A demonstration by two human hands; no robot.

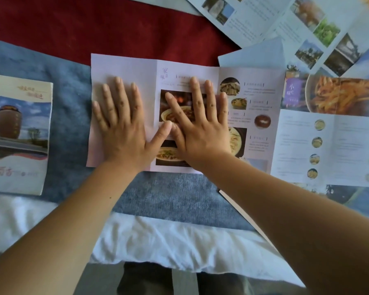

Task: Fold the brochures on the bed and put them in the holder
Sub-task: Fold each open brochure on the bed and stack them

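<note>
A pale pink food brochure [254, 107] lies unfolded on the bed in front of me, with dish photos on its middle and right panels. My left hand [120, 122] rests flat on its blank left panel, fingers spread. Palm down on the middle panel is my right hand [200, 126], covering part of the dish photos. The two thumbs touch near the crease between those panels. At the far left lies a folded brochure [17, 135] with a tower picture on its cover. No holder is in view.
More unfolded brochures are spread at the right [328, 147] and upper right [290, 20], overlapping each other. A blue blanket [175, 196] and a dark red cloth [90, 26] cover the bed. White bedding [158, 243] runs along the near edge.
</note>
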